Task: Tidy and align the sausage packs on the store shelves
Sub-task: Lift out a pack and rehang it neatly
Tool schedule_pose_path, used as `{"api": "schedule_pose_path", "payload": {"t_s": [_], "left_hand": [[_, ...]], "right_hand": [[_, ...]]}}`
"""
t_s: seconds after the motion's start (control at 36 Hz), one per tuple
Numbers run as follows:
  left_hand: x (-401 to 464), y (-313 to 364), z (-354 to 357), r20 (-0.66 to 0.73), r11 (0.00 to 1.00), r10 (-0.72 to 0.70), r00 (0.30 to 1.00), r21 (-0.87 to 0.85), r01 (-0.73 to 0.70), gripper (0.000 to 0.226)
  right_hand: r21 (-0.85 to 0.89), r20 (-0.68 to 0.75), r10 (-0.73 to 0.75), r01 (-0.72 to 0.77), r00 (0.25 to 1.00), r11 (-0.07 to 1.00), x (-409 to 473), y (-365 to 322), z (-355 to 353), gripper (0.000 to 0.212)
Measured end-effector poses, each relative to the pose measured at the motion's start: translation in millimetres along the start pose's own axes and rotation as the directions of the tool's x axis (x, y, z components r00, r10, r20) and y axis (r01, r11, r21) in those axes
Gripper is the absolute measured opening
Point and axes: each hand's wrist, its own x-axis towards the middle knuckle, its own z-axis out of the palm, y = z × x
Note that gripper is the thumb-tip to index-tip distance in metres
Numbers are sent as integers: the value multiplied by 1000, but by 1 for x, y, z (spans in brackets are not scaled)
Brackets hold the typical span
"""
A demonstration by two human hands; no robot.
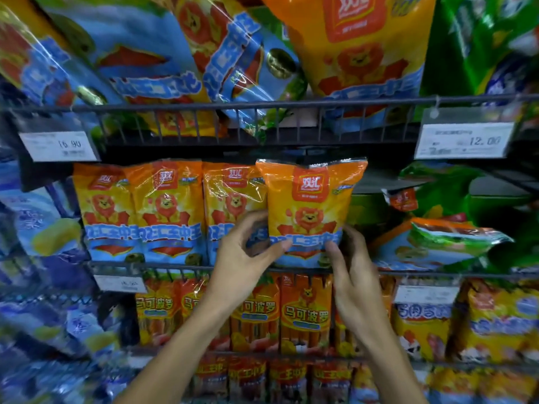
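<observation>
Both hands hold one orange sausage pack (309, 211) by its lower part. The left hand (248, 252) pinches the lower left edge, thumb across the blue band on the front and the fingers curled behind. The right hand (353, 269) takes the lower right corner, thumb tip on the front face; its other fingers pass behind the pack, so how tightly that grip closes is hard to judge. The pack stands upright and faces out on the middle shelf, its foot at the wire rail (180, 266), its left edge overlapping the neighbouring pack (233, 211).

To do this step well, I would keep both grips low and even, so the pack does not twist, and slide it right until its edge just clears the neighbour. Then press the foot back behind the rail and match its top seam to the three packs in the row (137, 211), which already stand level and face forward.

The likely trouble is the soft film: a hard squeeze will crease the front and tilt the pack. To the right, a toppled pack (455, 237) lies on its side among green bags (455, 196), and will probably want standing up afterwards.
</observation>
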Motion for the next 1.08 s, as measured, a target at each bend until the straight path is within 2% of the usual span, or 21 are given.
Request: {"api": "schedule_pose_path", "payload": {"t_s": [0.08, 0.14, 0.28, 0.39, 0.47, 0.56, 0.58, 0.64, 0.69, 0.75, 0.81, 0.97, 1.03, 1.08], "left_hand": [[6, 0, -7, 103, 1000, -28, 994, 8, 27, 50], [9, 1, -9, 117, 999, -24, 993, 28, 21, 50], [15, -4, -4, 18, 1000, -4, 1000, -6, 4, 48], [17, -8, 0, -11, 998, -23, 1000, -60, 22, 55], [12, -11, 1, -17, 998, 45, 999, -35, -45, 60], [7, -17, -3, -122, 976, 206, 971, 91, -196, 55], [7, -21, -7, -154, 942, 305, 940, 196, -273, 52], [6, -35, -17, -125, 814, 487, 865, 423, -397, 47], [3, -48, -28, -4, 708, 532, 847, 551, -442, 46], [-1, -59, -36, 154, 612, 495, 855, 637, -468, 50], [-4, -64, -40, 254, 506, 451, 855, 717, -480, 54], [-6, -57, -38, 317, 393, 314, 895, 815, -426, 60], [-4, -55, -37, 339, 369, 295, 893, 822, -434, 62], [-3, -52, -36, 355, 363, 271, 895, 823, -436, 63]], "right_hand": [[-54, -2, -5, 5, 1000, 999, 4, 2, 4, 34], [-67, 21, 4, -3, 1000, 998, 8, 1, 6, 34], [-61, 98, 47, -42, 994, 997, 13, -8, 3, 35], [-20, 33, 66, -65, 997, 998, 19, -5, 4, 50], [-29, 7, 78, -78, 997, 997, 23, -6, 8, 47], [-59, -6, 89, -89, 996, 994, 26, -4, 10, 46], [-71, -9, 98, -99, 995, 993, 26, -3, 11, 48], [-122, 8, 114, -112, 993, 986, 26, -3, 10, 47], [-253, 57, 106, -88, 993, 963, 26, -3, 10, 41], [-343, 90, 114, -77, 989, 936, 27, -3, 11, 39], [-395, 92, 132, -85, 987, 915, 30, -2, 12, 42], [-584, 47, 148, -93, 988, 807, 34, 1, 15, 50], [-594, 33, 138, -91, 990, 799, 31, 2, 16, 50], [-564, 31, 88, -55, 996, 824, 25, 3, 15, 60]]}}
